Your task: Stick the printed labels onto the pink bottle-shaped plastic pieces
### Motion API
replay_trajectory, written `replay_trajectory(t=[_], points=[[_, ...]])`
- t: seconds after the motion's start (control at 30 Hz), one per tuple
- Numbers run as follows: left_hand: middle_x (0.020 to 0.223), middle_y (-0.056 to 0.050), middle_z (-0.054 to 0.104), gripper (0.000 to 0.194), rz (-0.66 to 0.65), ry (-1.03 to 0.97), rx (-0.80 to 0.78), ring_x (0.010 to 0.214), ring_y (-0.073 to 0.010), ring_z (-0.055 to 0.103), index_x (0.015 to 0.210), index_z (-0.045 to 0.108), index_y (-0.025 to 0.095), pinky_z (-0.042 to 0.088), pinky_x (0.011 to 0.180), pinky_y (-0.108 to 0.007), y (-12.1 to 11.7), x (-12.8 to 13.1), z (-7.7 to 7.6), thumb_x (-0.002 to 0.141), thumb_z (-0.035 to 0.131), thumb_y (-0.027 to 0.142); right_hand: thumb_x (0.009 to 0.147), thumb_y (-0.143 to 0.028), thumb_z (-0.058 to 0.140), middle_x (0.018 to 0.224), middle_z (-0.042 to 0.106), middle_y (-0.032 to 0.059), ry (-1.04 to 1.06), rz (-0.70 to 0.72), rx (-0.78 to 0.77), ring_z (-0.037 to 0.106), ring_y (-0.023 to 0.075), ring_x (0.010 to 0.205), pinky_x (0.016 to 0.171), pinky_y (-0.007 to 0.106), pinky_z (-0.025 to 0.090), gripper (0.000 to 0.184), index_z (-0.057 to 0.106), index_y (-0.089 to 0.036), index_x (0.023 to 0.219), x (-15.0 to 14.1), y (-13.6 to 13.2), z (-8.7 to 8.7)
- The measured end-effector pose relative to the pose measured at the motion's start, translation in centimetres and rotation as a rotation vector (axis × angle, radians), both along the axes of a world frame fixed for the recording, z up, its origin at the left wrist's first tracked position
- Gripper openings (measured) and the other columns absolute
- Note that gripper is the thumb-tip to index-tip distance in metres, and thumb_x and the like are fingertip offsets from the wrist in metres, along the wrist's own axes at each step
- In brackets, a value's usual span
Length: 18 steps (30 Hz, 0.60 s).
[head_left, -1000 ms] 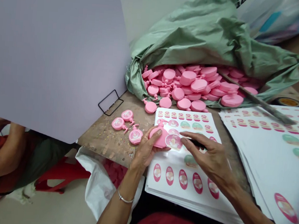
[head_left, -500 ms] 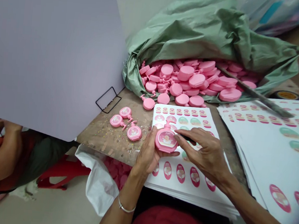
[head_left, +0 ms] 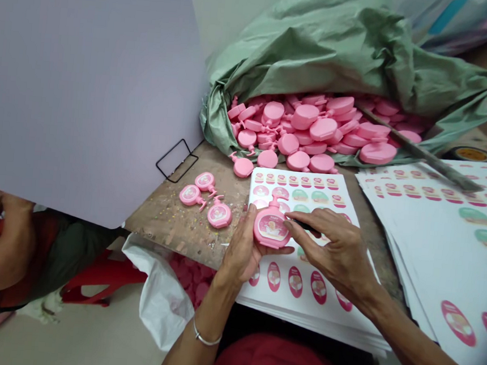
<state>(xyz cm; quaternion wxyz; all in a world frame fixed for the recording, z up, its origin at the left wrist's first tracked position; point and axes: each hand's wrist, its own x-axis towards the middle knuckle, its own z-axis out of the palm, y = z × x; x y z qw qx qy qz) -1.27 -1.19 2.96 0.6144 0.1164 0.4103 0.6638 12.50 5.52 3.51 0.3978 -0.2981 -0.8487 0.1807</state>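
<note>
My left hand is closed around a small pink pump bottle, pump upward, with a round label lying on its front face. At the label's right edge are the thumb and forefinger of my right hand. A slim black tool is held in that hand; its tip is hidden, so I cannot tell its kind. Beneath both hands lies a stack of sticker sheets with round, oval and small printed labels. Several labelled pink pump bottles rest on the table to the left.
A green sack full of unlabelled pink bottles lies at the back. A stick leans from it over more sticker sheets. Left are a grey panel, a black wire stand, a white bag and a seated person.
The label, earlier held beside the bottle by my right hand, now lies on the bottle's front. My left hand has turned the bottle's face toward me. In the last half second the hands barely moved.
</note>
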Motion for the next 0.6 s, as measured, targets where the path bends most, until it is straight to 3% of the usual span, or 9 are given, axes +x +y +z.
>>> replay_trajectory(t=[0.6], points=[[0.112, -0.013, 0.067, 0.046, -0.052, 0.041, 0.037, 0.099, -0.0252, 0.065, 0.114, 0.065, 0.014, 0.060, 0.078, -0.040, -0.18, -0.17, 0.26, 0.090, 0.053, 0.051, 0.085, -0.026, 0.064, 0.076, 0.070, 0.0045, 0.016, -0.009, 0.001, 0.062, 0.0189, 0.070, 0.067, 0.035, 0.045, 0.013, 0.071, -0.018, 0.093, 0.02, 0.08, 0.01]])
